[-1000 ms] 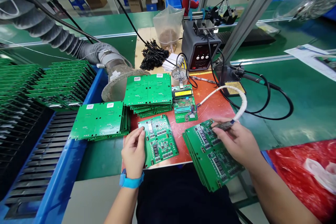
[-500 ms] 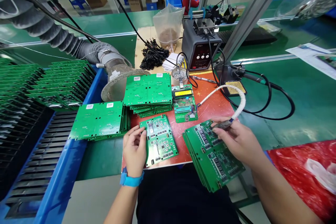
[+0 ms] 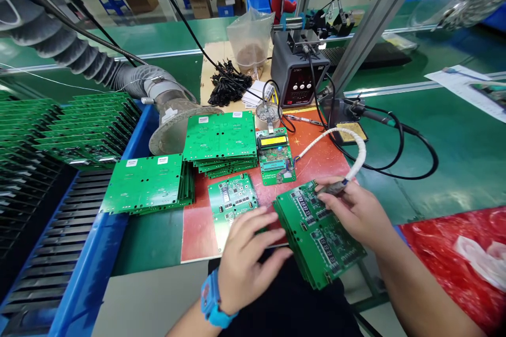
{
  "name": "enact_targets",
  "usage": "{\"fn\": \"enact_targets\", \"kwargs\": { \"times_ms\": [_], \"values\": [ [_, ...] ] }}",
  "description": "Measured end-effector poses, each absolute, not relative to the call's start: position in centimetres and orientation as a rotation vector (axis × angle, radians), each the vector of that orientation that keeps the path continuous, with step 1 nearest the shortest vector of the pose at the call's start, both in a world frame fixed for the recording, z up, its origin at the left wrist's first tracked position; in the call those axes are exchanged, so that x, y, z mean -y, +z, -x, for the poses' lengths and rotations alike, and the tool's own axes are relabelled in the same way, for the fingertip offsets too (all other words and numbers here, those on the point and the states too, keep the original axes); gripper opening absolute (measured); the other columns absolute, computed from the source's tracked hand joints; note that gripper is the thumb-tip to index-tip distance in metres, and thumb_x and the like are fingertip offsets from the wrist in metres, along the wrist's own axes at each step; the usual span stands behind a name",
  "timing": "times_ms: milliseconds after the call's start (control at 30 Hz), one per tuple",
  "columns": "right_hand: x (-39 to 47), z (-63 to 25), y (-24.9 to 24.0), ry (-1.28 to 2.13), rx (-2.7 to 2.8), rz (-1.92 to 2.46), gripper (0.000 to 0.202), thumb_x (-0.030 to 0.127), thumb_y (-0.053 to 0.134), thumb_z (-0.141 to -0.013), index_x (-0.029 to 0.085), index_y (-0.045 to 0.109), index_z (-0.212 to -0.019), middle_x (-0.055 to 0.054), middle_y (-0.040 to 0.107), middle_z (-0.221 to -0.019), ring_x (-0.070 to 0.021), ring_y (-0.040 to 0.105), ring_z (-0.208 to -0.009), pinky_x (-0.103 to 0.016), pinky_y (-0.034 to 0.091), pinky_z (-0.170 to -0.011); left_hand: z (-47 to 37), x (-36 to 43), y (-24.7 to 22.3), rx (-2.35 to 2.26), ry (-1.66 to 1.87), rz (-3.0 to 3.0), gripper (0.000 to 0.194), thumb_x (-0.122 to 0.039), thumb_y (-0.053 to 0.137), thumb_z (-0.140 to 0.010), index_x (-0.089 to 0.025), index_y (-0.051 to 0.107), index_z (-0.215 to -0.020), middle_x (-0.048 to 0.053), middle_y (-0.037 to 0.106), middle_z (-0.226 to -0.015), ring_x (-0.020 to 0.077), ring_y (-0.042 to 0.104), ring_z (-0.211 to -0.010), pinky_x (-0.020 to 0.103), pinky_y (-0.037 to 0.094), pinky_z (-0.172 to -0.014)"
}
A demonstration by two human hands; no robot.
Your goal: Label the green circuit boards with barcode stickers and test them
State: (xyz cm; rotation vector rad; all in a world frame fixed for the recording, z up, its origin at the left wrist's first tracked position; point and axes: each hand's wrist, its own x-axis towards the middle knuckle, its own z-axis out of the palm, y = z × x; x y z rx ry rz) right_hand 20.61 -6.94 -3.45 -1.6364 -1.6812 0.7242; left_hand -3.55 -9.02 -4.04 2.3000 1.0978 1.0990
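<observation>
My right hand (image 3: 351,205) grips a programming probe (image 3: 333,188) at the end of a white-wrapped cable. The probe's tip is at the upper edge of the top board in a stack of green circuit boards (image 3: 312,239), which juts over the table's front edge. Fingers spread and empty, my left hand (image 3: 253,258) hovers left of that stack. It partly covers a single circuit board (image 3: 227,200) lying face up on the red mat (image 3: 193,242). The cable runs back to a small programmer board (image 3: 274,160) with a lit yellow display.
Face-down board stacks (image 3: 221,137) stand behind, beside a fume-extraction funnel (image 3: 168,131). A blue bin (image 3: 130,179) with racked boards is at left. At the back sit a soldering station (image 3: 300,73), black leads (image 3: 227,84) and a plastic bag (image 3: 251,37). Red plastic (image 3: 443,253) lies at right.
My left hand has let go of the single board's left edge and moved right, towards the board stack, with its fingers opening. My right hand keeps the probe at much the same spot.
</observation>
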Motion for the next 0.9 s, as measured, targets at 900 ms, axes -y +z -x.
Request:
{"fn": "enact_targets", "kwargs": {
  "times_ms": [900],
  "values": [
    [7.0,-20.7,-3.4,0.698,1.686,1.610,0.019,0.031,0.054,-0.086,0.021,0.059,-0.100,-0.005,0.069,-0.094,-0.0190,0.065,-0.085,-0.033,0.053,-0.075,-0.9,10.2,-3.1,-1.140,0.758,-2.247,0.039,-0.046,0.072,-0.059,-0.025,0.062,-0.091,0.007,0.056,-0.110,0.0322,0.049,-0.114,0.065,0.005,-0.108]
  ]
}}
